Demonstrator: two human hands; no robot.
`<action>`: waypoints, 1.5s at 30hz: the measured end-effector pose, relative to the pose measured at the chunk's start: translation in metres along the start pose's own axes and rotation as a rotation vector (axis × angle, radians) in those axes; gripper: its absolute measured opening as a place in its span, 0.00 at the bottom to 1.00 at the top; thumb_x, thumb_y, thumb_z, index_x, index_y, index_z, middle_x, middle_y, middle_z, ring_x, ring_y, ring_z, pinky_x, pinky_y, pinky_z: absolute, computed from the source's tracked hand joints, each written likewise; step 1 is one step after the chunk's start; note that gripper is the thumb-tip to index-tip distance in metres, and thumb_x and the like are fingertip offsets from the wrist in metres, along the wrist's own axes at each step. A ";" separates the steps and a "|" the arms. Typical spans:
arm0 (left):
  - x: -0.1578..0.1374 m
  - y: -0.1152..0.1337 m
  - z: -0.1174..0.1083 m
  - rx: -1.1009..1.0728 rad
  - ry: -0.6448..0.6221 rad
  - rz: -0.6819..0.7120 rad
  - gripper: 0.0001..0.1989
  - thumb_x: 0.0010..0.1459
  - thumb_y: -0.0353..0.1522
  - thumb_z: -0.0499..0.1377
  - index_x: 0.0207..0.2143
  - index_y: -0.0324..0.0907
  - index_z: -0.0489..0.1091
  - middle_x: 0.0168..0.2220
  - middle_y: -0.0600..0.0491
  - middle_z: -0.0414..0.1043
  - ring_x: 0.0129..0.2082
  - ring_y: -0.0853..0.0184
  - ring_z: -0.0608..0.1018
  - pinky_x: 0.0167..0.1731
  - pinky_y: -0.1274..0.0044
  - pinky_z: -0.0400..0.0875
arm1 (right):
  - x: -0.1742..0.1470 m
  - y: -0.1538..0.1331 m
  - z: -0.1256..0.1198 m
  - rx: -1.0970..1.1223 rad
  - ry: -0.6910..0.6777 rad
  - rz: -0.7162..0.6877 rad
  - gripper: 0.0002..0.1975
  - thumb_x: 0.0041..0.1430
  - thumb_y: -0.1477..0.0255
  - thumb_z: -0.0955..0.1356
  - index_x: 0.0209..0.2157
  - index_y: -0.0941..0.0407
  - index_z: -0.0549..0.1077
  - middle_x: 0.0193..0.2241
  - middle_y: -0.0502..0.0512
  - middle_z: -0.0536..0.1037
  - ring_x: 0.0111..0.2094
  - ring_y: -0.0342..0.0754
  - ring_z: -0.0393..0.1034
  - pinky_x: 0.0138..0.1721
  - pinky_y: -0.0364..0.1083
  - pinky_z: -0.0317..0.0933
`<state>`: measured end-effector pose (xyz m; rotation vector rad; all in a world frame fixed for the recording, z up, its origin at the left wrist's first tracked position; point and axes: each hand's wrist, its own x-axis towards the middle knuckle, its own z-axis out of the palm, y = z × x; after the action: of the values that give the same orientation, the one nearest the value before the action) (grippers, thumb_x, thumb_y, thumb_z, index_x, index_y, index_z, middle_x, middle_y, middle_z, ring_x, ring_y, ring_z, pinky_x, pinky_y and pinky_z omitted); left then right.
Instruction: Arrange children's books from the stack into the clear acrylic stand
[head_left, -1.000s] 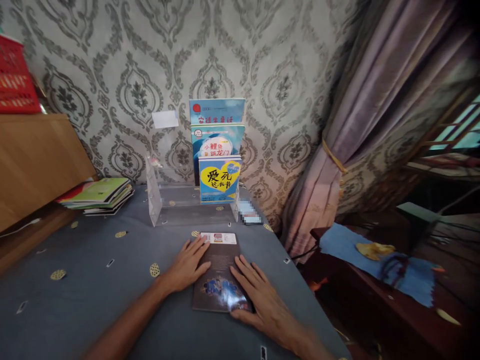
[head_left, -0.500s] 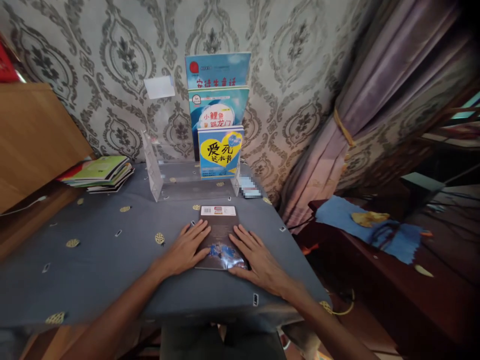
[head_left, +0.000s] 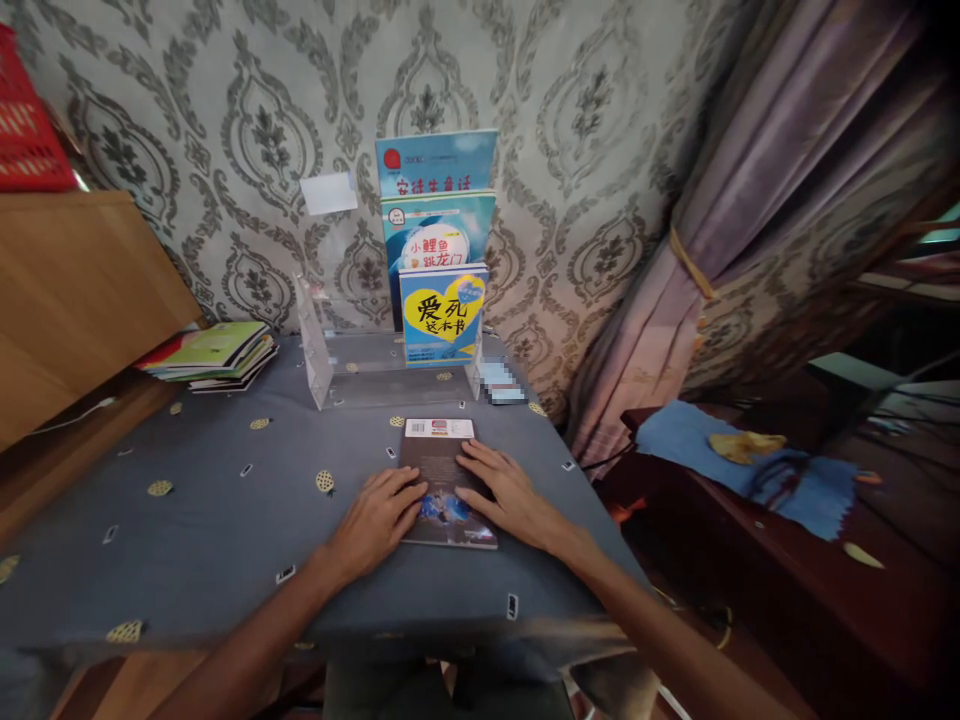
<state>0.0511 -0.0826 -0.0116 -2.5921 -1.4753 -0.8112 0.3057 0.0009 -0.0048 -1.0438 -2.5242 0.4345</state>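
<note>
A dark book (head_left: 442,470) lies flat on the table, with a white barcode strip at its far edge and a blue picture near its close edge. My left hand (head_left: 384,508) rests at the book's left side, fingers stretched out and their tips on the cover. On the right side, my right hand (head_left: 504,492) lies with outstretched fingers reaching over the edge onto the cover. Neither hand is wrapped round the book. Behind it stands a clear acrylic book rack (head_left: 318,350), holding a blue book with a yellow heart (head_left: 444,315) in front of taller blue picture books (head_left: 439,160).
Thin books are piled (head_left: 217,350) at the back left beside a wooden cabinet (head_left: 82,300). A small pixelated item (head_left: 501,381) lies right of the rack. Past the table's right edge are a tied curtain (head_left: 652,300) and a dark red surface with a blue cloth (head_left: 697,440).
My right hand's thumb has moved up from the book's near edge onto the cover. My left fingers have slid back slightly toward me. The view has shifted slightly; the book remains flat.
</note>
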 end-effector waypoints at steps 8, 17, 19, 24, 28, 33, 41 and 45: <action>-0.001 -0.002 -0.008 -0.046 -0.127 -0.031 0.27 0.64 0.49 0.56 0.59 0.45 0.69 0.60 0.43 0.68 0.58 0.53 0.71 0.57 0.57 0.68 | 0.045 0.022 0.012 -0.048 0.077 0.038 0.25 0.69 0.63 0.60 0.63 0.58 0.67 0.65 0.66 0.66 0.68 0.58 0.56 0.65 0.63 0.54; 0.001 0.004 -0.016 -0.027 -0.226 -0.061 0.34 0.58 0.53 0.61 0.61 0.45 0.65 0.63 0.43 0.65 0.61 0.51 0.68 0.59 0.56 0.65 | 0.044 0.023 0.015 -0.054 0.083 0.037 0.24 0.70 0.65 0.59 0.62 0.57 0.67 0.65 0.65 0.65 0.69 0.57 0.54 0.65 0.64 0.53; 0.001 0.005 -0.016 -0.024 -0.231 -0.065 0.34 0.59 0.52 0.61 0.61 0.44 0.65 0.63 0.43 0.65 0.61 0.51 0.68 0.59 0.56 0.65 | 0.045 0.020 0.014 -0.063 0.071 0.049 0.24 0.69 0.65 0.59 0.63 0.58 0.67 0.65 0.65 0.65 0.69 0.57 0.54 0.65 0.64 0.53; 0.000 0.006 -0.015 -0.008 -0.226 -0.057 0.33 0.60 0.51 0.61 0.61 0.43 0.65 0.63 0.42 0.64 0.61 0.51 0.68 0.60 0.56 0.65 | 0.042 0.018 0.013 -0.077 0.046 0.065 0.25 0.69 0.66 0.59 0.63 0.61 0.65 0.66 0.67 0.64 0.69 0.58 0.53 0.66 0.64 0.52; -0.002 0.005 -0.012 -0.019 -0.202 -0.052 0.33 0.60 0.51 0.60 0.62 0.45 0.64 0.64 0.43 0.64 0.62 0.51 0.68 0.61 0.55 0.64 | 0.033 0.022 0.017 -0.072 0.098 0.024 0.24 0.69 0.64 0.60 0.63 0.57 0.67 0.65 0.65 0.66 0.68 0.58 0.56 0.65 0.64 0.54; -0.003 0.004 -0.010 -0.016 -0.212 -0.039 0.33 0.61 0.52 0.58 0.63 0.45 0.63 0.64 0.43 0.64 0.62 0.51 0.67 0.61 0.56 0.64 | 0.016 0.020 0.017 -0.055 0.108 0.001 0.25 0.69 0.63 0.60 0.62 0.57 0.68 0.65 0.65 0.66 0.67 0.59 0.57 0.65 0.65 0.56; -0.004 0.003 -0.009 -0.033 -0.209 -0.032 0.33 0.62 0.52 0.57 0.64 0.47 0.61 0.65 0.43 0.62 0.63 0.52 0.66 0.62 0.57 0.63 | -0.027 0.002 0.015 -0.014 0.113 -0.021 0.25 0.70 0.62 0.60 0.65 0.53 0.65 0.67 0.62 0.63 0.68 0.58 0.56 0.65 0.64 0.56; -0.003 0.005 -0.011 -0.021 -0.231 -0.035 0.33 0.63 0.52 0.56 0.64 0.45 0.61 0.65 0.42 0.62 0.64 0.52 0.66 0.62 0.57 0.62 | -0.046 -0.009 0.016 -0.022 0.099 -0.027 0.25 0.70 0.64 0.60 0.65 0.53 0.64 0.67 0.62 0.63 0.68 0.58 0.56 0.65 0.64 0.56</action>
<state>0.0488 -0.0909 -0.0023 -2.7617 -1.5783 -0.5467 0.3229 -0.0405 -0.0256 -1.0130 -2.4579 0.3401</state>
